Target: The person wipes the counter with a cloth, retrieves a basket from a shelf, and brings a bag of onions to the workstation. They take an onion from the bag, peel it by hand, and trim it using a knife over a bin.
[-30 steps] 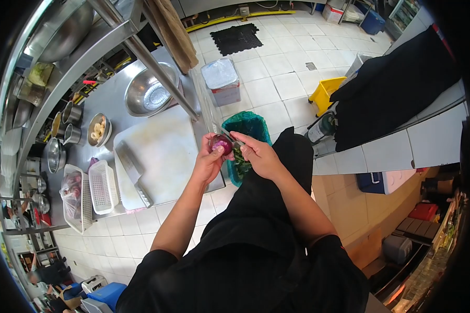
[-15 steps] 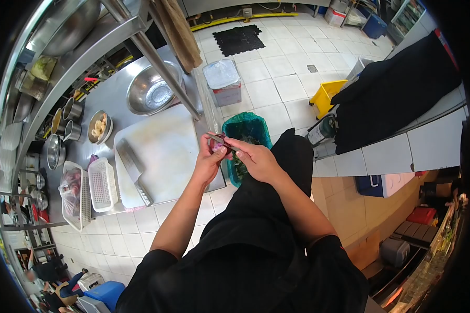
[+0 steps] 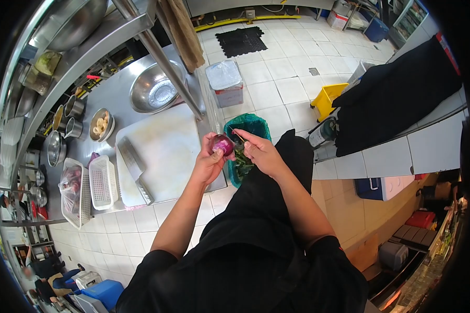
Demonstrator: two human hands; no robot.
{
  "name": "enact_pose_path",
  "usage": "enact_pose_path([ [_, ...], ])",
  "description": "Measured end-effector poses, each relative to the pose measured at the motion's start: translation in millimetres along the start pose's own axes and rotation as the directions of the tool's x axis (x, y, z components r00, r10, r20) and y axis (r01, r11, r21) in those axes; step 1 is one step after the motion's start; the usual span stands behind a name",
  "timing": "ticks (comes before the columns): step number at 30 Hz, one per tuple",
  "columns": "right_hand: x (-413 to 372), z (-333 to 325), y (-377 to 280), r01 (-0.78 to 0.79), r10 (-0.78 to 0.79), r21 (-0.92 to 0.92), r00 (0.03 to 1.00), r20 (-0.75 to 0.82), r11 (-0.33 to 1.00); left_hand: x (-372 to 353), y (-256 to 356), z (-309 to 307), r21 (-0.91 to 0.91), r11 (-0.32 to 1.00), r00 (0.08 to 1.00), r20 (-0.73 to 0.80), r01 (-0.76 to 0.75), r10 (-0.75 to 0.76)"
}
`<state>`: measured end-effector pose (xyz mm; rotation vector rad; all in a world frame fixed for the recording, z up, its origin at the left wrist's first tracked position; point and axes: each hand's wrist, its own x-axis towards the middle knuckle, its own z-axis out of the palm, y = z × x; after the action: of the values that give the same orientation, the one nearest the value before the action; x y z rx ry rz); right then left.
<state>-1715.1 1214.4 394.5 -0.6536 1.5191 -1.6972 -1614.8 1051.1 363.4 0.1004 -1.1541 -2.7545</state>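
My left hand (image 3: 210, 163) is wrapped round a red onion (image 3: 222, 144), whose purple, shiny side shows a paler patch near the thumb. Just to the right, my right hand (image 3: 259, 152) grips a small knife (image 3: 239, 136), seen nearly edge-on and apart from the onion. Below both hands stands a bin (image 3: 269, 125) lined with a green bag, with green scraps inside. On the steel table to the left, a large cleaver-like knife (image 3: 131, 163) lies on a white cutting board (image 3: 167, 141).
Two white plastic baskets (image 3: 103, 182) stand left of the board, one with a bag of reddish produce. Behind are a bowl of pale pieces (image 3: 100, 125) and a large steel bowl (image 3: 141, 94). A shelf post (image 3: 167, 65) rises nearby. A lidded bucket (image 3: 225, 86) is on the floor.
My right hand has drawn the small knife away from the onion, to the right. The onion now shows more fully in my left hand.
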Motion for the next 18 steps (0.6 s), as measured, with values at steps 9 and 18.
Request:
enact_pose_path([
  [9, -5.9, 11.6, 2.8, 0.134, -0.118, -0.286, 0.99, 0.071, 0.949, -1.2, 1.8, 5.0, -0.071, 0.997, 0.999, -0.035, -0.039, 0.037],
  [18, -2.5, 15.3, 5.9, 0.365, -0.382, -0.462, 0.922, 0.06, 0.808, -1.1, 1.8, 3.4, -0.075, 0.997, 0.997, -0.081, -0.025, 0.019],
])
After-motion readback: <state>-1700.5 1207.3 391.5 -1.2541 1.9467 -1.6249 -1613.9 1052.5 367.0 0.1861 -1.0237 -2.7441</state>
